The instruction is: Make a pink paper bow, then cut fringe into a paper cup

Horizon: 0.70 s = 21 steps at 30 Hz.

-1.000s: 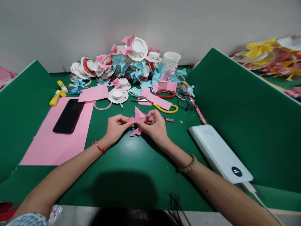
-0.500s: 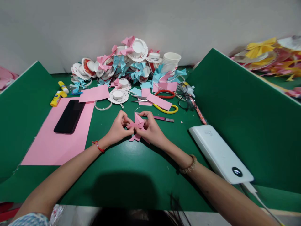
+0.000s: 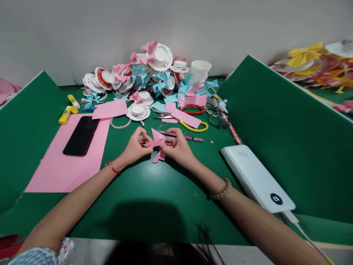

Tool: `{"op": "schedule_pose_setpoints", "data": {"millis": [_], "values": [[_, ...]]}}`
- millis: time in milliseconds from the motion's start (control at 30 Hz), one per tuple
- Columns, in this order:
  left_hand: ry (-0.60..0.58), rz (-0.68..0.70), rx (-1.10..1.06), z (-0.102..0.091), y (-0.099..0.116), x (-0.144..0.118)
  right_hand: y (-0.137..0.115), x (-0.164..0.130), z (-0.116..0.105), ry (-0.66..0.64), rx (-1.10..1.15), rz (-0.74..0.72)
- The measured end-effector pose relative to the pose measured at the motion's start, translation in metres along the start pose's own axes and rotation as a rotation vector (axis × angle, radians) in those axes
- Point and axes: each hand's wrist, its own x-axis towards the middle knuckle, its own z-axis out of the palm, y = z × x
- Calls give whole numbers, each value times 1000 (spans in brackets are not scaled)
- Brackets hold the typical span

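Between my two hands is a folded pink paper bow, a pointed flap standing up and two tails hanging below. My left hand pinches its left side between thumb and fingers. On the other side my right hand is closed on the paper, its fingertips partly hidden behind the folds. A utility knife lies just behind my right hand. Beyond it rest scissors with yellow and red handles, with a pink paper strip across them.
A black phone lies on a large pink sheet at left, near glue sticks. Paper-cup crafts with bows are heaped at the back beside stacked white cups. Eyeglasses and a white power bank sit right, along a green divider.
Both hands still hold the pink paper bow. My left hand has shifted slightly left and up, and the bow has turned a little, its flap leaning left.
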Motion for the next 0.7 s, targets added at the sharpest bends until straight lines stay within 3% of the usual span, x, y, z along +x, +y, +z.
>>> {"op": "schedule_pose_setpoints", "data": {"millis": [233,433,700], "values": [[47,-51,-56,-5,0,4,-3,2,-4,51,27,2],[111,-14,-85,-14,-1,6,-6,8,-15,177,42,-68],[-8,79,278,-1,5,-2,-6,-5,1,59,53,-17]]}}
